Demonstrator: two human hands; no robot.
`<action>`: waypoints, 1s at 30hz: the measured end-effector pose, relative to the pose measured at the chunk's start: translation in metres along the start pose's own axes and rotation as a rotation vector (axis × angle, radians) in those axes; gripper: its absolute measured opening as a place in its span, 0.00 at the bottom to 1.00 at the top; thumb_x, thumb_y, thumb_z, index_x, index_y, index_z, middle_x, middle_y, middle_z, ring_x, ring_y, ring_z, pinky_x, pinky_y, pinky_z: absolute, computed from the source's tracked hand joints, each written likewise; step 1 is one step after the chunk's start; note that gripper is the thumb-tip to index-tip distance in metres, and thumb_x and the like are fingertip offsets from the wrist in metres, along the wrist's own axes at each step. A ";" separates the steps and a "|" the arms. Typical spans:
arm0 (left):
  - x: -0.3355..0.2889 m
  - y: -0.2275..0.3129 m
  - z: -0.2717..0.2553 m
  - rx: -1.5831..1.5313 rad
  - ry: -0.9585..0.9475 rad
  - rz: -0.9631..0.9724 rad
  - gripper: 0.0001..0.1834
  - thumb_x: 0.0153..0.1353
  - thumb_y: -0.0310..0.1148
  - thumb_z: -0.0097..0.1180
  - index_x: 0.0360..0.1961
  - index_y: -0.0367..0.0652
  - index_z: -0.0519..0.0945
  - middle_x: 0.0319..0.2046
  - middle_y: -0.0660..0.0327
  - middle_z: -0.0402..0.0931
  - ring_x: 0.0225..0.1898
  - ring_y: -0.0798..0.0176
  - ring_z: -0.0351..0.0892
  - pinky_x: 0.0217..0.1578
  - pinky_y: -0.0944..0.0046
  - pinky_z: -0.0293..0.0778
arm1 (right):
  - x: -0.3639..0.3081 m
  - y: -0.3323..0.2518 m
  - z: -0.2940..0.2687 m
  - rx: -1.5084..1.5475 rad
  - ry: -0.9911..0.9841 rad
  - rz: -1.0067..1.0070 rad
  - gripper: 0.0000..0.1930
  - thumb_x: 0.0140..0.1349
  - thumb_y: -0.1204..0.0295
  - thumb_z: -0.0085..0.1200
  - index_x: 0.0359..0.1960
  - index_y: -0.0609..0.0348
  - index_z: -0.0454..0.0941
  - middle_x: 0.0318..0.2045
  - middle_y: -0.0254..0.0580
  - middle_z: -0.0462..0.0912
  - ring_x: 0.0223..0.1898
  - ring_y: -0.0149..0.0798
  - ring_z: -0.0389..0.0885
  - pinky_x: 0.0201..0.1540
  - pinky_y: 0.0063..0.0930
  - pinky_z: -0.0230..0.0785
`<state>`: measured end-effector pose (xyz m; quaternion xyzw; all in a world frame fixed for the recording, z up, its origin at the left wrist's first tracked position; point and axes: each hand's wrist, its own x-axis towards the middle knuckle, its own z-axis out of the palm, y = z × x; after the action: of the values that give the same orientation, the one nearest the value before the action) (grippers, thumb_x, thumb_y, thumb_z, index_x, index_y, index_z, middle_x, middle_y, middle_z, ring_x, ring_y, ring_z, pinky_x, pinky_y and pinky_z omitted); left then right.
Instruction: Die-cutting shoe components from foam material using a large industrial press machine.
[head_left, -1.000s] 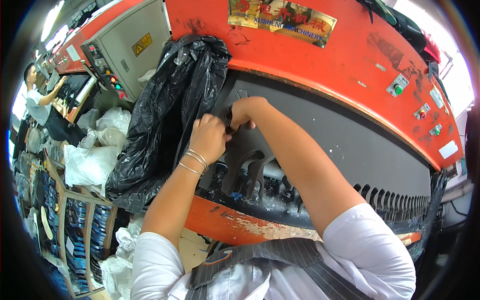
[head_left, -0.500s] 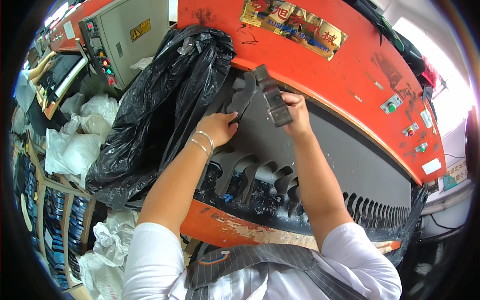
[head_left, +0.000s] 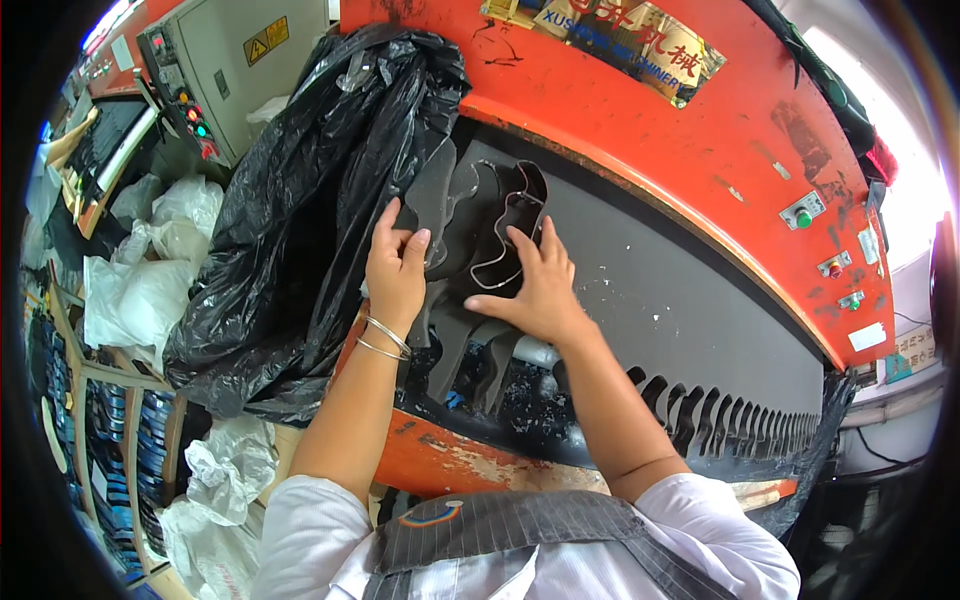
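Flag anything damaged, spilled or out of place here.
Wear and debris: the orange painted front beam has paint scraped to a pale patch; white flecks dot the flat dark grey sheet; a small blue scrap stands out against the black surface by its notched edge.

1 head-worn fisheye view, from above, facing down, near the fingers [head_left: 525, 249]

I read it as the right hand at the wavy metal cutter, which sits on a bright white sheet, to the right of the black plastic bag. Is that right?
Not quite: the sheet is dark grey, not white, as the head view shows. The right hand is at the wavy metal cutter, to the right of the black plastic bag.
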<state>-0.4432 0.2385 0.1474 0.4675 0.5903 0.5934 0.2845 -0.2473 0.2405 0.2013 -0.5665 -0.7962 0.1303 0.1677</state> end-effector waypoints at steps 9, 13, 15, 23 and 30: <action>-0.063 0.040 -0.040 -0.308 0.182 -0.007 0.34 0.61 0.22 0.53 0.68 0.34 0.57 0.32 0.63 0.76 0.32 0.76 0.73 0.36 0.77 0.70 | -0.003 -0.011 0.013 -0.036 0.089 -0.018 0.45 0.39 0.47 0.71 0.54 0.66 0.68 0.62 0.75 0.60 0.69 0.61 0.52 0.66 0.50 0.46; -0.103 0.076 -0.049 -0.421 0.069 -0.037 0.35 0.60 0.23 0.56 0.67 0.34 0.58 0.35 0.61 0.78 0.36 0.73 0.75 0.40 0.75 0.70 | -0.001 -0.014 0.015 -0.046 0.105 -0.013 0.43 0.38 0.50 0.70 0.54 0.65 0.69 0.63 0.70 0.61 0.69 0.59 0.53 0.66 0.49 0.46; -0.127 0.086 -0.055 -0.441 -0.128 -0.038 0.30 0.60 0.25 0.58 0.63 0.32 0.65 0.38 0.60 0.79 0.39 0.70 0.77 0.43 0.72 0.72 | -0.001 -0.013 0.014 -0.046 0.122 -0.008 0.43 0.39 0.50 0.68 0.54 0.64 0.69 0.65 0.71 0.59 0.70 0.59 0.53 0.66 0.49 0.47; -0.192 0.089 0.018 -0.312 -0.654 0.433 0.08 0.53 0.20 0.62 0.35 0.36 0.79 0.35 0.51 0.79 0.36 0.58 0.80 0.38 0.64 0.75 | -0.051 0.038 -0.024 0.169 -0.021 -0.174 0.51 0.43 0.46 0.67 0.67 0.58 0.58 0.68 0.55 0.56 0.69 0.62 0.51 0.67 0.55 0.48; -0.171 0.145 0.168 -0.050 -0.854 0.258 0.11 0.57 0.24 0.60 0.42 0.34 0.79 0.38 0.56 0.81 0.40 0.65 0.79 0.44 0.65 0.73 | -0.172 0.239 -0.153 0.265 0.978 -0.141 0.37 0.51 0.66 0.68 0.62 0.63 0.66 0.64 0.53 0.63 0.69 0.54 0.57 0.67 0.45 0.54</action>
<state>-0.1936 0.1389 0.2271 0.7333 0.3425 0.3919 0.4375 0.0736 0.1584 0.2253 -0.4801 -0.6376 -0.0615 0.5994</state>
